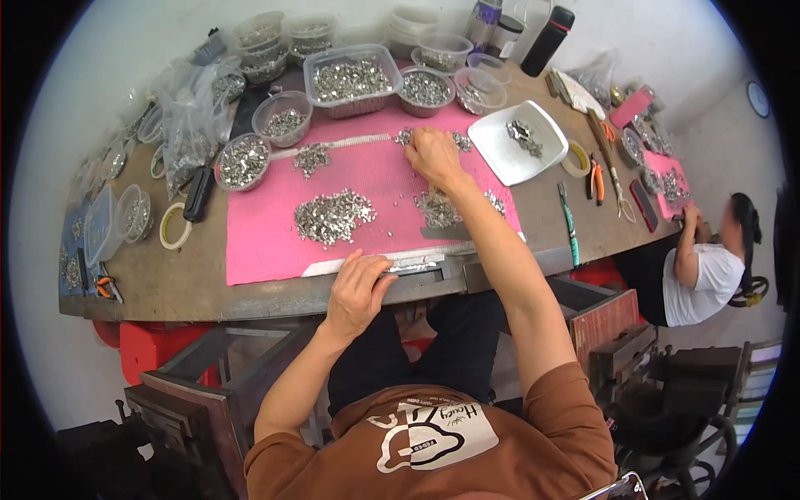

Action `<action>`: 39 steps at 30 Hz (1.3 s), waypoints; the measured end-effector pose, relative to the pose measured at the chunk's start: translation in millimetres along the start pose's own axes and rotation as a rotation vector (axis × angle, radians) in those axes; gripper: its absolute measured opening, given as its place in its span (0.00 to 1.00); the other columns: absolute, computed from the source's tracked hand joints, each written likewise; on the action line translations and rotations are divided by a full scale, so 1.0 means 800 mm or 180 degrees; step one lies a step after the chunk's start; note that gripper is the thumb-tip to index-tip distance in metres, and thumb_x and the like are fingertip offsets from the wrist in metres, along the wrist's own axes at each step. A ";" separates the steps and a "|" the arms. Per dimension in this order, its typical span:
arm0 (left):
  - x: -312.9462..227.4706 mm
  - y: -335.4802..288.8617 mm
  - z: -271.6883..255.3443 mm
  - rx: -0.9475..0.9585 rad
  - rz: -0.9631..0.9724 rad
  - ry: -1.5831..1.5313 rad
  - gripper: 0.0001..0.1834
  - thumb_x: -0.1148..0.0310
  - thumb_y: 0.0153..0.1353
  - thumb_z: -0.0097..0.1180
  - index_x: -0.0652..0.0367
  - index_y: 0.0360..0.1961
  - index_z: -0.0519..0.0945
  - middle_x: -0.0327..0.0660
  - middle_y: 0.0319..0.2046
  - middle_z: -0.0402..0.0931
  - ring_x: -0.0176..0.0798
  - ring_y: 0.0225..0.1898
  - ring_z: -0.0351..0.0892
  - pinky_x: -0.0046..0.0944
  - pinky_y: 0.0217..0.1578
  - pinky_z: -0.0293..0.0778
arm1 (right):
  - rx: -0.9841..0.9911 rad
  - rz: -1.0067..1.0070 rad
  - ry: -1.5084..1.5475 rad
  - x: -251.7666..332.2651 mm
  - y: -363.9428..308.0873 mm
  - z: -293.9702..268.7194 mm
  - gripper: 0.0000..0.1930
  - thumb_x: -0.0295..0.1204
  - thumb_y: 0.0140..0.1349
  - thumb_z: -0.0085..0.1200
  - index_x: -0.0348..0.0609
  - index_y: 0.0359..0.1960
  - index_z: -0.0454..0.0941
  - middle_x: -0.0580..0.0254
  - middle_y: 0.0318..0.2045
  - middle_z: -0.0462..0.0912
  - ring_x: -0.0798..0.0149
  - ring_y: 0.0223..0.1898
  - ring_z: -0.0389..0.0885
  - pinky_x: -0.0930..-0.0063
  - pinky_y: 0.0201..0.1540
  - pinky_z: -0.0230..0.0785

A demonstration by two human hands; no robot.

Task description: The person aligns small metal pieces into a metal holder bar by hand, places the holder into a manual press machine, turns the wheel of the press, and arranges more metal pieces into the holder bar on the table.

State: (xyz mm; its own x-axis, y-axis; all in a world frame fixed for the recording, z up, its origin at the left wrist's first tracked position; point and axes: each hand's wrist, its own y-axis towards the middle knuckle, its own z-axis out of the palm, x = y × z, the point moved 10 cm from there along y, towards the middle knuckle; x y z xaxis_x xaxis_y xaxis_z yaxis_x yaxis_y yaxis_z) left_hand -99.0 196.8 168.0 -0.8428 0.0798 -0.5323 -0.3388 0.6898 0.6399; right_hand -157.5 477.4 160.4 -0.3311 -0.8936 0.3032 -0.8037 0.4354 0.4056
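Observation:
My left hand (358,290) is at the front edge of the table, its fingers bent and the thumb closed on the left end of a narrow, shiny metal strip (414,265). Farther away, my right hand (433,157) dips its bent fingers into a small pile of silvery metal pieces (461,142) at the back of the pink mat (258,242). Its fingertips are hidden, so what they pinch cannot be seen. A larger heap of tiny metal pieces (333,218) lies left of the middle. Another heap (439,208) sits partly behind my right forearm.
Plastic tubs of metal parts (352,79) line the back. At right stand a white tray (517,162), a tape roll (576,158), orange-handled pliers (596,179) and green-handled tweezers (569,225). A black device (198,194) lies left. Another person (704,267) works far right.

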 end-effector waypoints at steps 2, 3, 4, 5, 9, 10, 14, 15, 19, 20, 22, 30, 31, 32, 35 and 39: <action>0.002 0.000 0.002 0.0006 0.0011 0.0035 0.17 0.74 0.56 0.70 0.61 0.47 0.81 0.45 0.42 0.83 0.48 0.45 0.83 0.56 0.59 0.75 | -0.0041 -0.0041 -0.0079 0.003 -0.004 -0.008 0.08 0.31 0.59 0.56 0.37 0.30 0.80 0.47 0.33 0.84 0.44 0.40 0.84 0.46 0.46 0.69; 0.001 0.001 0.006 0.0034 0.0008 0.0018 0.17 0.74 0.56 0.70 0.61 0.47 0.81 0.45 0.42 0.83 0.48 0.45 0.83 0.56 0.59 0.75 | -0.0031 -0.0010 -0.0078 -0.001 -0.009 -0.015 0.08 0.31 0.59 0.56 0.37 0.30 0.80 0.47 0.33 0.84 0.44 0.40 0.84 0.46 0.46 0.69; 0.002 0.001 0.008 0.0022 0.0021 0.0016 0.16 0.74 0.56 0.70 0.60 0.46 0.82 0.44 0.42 0.83 0.48 0.45 0.83 0.55 0.59 0.75 | -0.0056 -0.0031 0.0032 0.002 -0.014 -0.029 0.08 0.31 0.58 0.56 0.38 0.30 0.80 0.47 0.33 0.84 0.44 0.40 0.84 0.46 0.46 0.68; 0.002 -0.001 0.008 0.0005 0.0024 0.0021 0.16 0.74 0.56 0.70 0.59 0.45 0.82 0.44 0.42 0.82 0.48 0.44 0.83 0.55 0.59 0.75 | -0.0073 -0.0061 0.0147 0.005 -0.021 -0.043 0.08 0.31 0.58 0.57 0.38 0.29 0.79 0.47 0.33 0.84 0.44 0.39 0.84 0.46 0.46 0.68; -0.002 -0.006 0.003 0.0045 0.0147 0.0122 0.14 0.74 0.56 0.70 0.58 0.44 0.84 0.43 0.43 0.81 0.47 0.44 0.83 0.55 0.59 0.75 | 0.0369 0.0166 0.0714 0.030 -0.098 -0.115 0.10 0.30 0.56 0.60 0.34 0.24 0.79 0.47 0.25 0.83 0.44 0.28 0.83 0.52 0.35 0.73; -0.002 -0.007 0.001 0.0038 0.0136 0.0123 0.13 0.74 0.56 0.70 0.58 0.43 0.84 0.43 0.43 0.81 0.46 0.44 0.83 0.54 0.59 0.75 | 0.0398 0.0191 0.0716 0.031 -0.122 -0.128 0.10 0.29 0.56 0.60 0.34 0.23 0.78 0.47 0.24 0.82 0.44 0.27 0.83 0.54 0.32 0.74; -0.002 -0.006 0.001 0.0026 0.0076 0.0096 0.14 0.74 0.56 0.70 0.58 0.44 0.84 0.43 0.43 0.81 0.46 0.44 0.82 0.54 0.59 0.75 | 0.0692 0.0512 0.0778 0.005 -0.204 -0.121 0.07 0.28 0.55 0.63 0.37 0.26 0.79 0.52 0.23 0.81 0.47 0.28 0.82 0.54 0.36 0.70; -0.004 -0.005 0.003 0.0033 0.0082 0.0072 0.14 0.74 0.56 0.70 0.58 0.44 0.84 0.43 0.43 0.81 0.46 0.44 0.82 0.54 0.59 0.75 | 0.0742 0.0468 0.0623 -0.002 -0.219 -0.111 0.06 0.28 0.56 0.63 0.38 0.28 0.80 0.54 0.23 0.81 0.49 0.28 0.81 0.55 0.37 0.69; 0.000 -0.004 0.002 0.0027 0.0012 0.0065 0.16 0.74 0.57 0.70 0.59 0.46 0.82 0.43 0.43 0.82 0.47 0.45 0.82 0.54 0.59 0.74 | 0.0363 0.0418 0.0922 -0.006 -0.227 -0.116 0.06 0.28 0.58 0.66 0.41 0.31 0.81 0.60 0.25 0.77 0.53 0.31 0.78 0.59 0.39 0.65; -0.001 -0.003 0.002 0.0027 0.0039 0.0074 0.16 0.74 0.57 0.69 0.60 0.47 0.82 0.43 0.43 0.82 0.48 0.45 0.82 0.55 0.59 0.74 | 0.0358 0.0419 0.0923 -0.009 -0.229 -0.114 0.06 0.28 0.58 0.66 0.41 0.31 0.81 0.60 0.25 0.77 0.53 0.31 0.78 0.59 0.39 0.65; -0.001 -0.003 0.003 0.0030 0.0037 0.0065 0.16 0.74 0.57 0.69 0.60 0.47 0.82 0.44 0.43 0.82 0.48 0.45 0.82 0.55 0.60 0.74 | 0.0174 -0.0225 0.0587 0.010 -0.229 -0.122 0.06 0.27 0.58 0.66 0.43 0.33 0.81 0.60 0.26 0.76 0.53 0.32 0.77 0.60 0.40 0.65; -0.001 -0.005 0.004 0.0037 0.0028 0.0048 0.17 0.74 0.57 0.69 0.60 0.48 0.81 0.44 0.43 0.82 0.48 0.45 0.82 0.55 0.60 0.73 | 0.0068 -0.0227 0.0530 0.015 -0.231 -0.130 0.05 0.24 0.58 0.65 0.40 0.34 0.81 0.57 0.29 0.77 0.53 0.35 0.77 0.59 0.42 0.68; -0.001 -0.005 0.004 0.0034 0.0025 0.0051 0.16 0.74 0.57 0.69 0.60 0.47 0.81 0.44 0.43 0.82 0.48 0.45 0.82 0.55 0.60 0.73 | 0.0051 -0.0158 0.0564 0.017 -0.228 -0.133 0.05 0.24 0.59 0.65 0.39 0.34 0.81 0.56 0.29 0.78 0.53 0.35 0.78 0.60 0.42 0.69; -0.001 -0.005 0.004 0.0031 0.0021 0.0054 0.16 0.75 0.57 0.69 0.60 0.47 0.81 0.44 0.43 0.82 0.48 0.46 0.82 0.55 0.60 0.73 | 0.0058 -0.0162 0.0565 0.026 -0.226 -0.136 0.05 0.24 0.59 0.65 0.39 0.34 0.81 0.56 0.29 0.78 0.53 0.35 0.78 0.60 0.42 0.69; -0.002 -0.004 0.002 0.0026 0.0027 0.0062 0.16 0.75 0.57 0.69 0.60 0.47 0.81 0.44 0.43 0.82 0.49 0.46 0.82 0.55 0.60 0.73 | -0.0074 0.0451 0.1750 0.039 -0.223 -0.141 0.04 0.22 0.60 0.64 0.37 0.34 0.81 0.55 0.30 0.82 0.56 0.34 0.82 0.66 0.39 0.73; -0.002 -0.003 0.003 0.0039 -0.0004 0.0053 0.16 0.75 0.57 0.69 0.60 0.47 0.81 0.44 0.43 0.82 0.49 0.46 0.82 0.55 0.60 0.73 | -0.0315 0.0402 0.2059 0.071 -0.238 -0.117 0.04 0.22 0.60 0.65 0.38 0.35 0.83 0.57 0.34 0.84 0.58 0.38 0.83 0.66 0.45 0.72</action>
State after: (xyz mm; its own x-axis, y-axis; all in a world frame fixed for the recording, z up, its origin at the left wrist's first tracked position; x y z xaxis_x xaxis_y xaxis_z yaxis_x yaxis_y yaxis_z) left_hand -95.7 196.9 165.8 -0.8493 0.0671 -0.5237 -0.3347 0.6987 0.6323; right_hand 22.7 354.3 180.8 -0.0314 -0.6026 0.7974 -0.7188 0.5680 0.4009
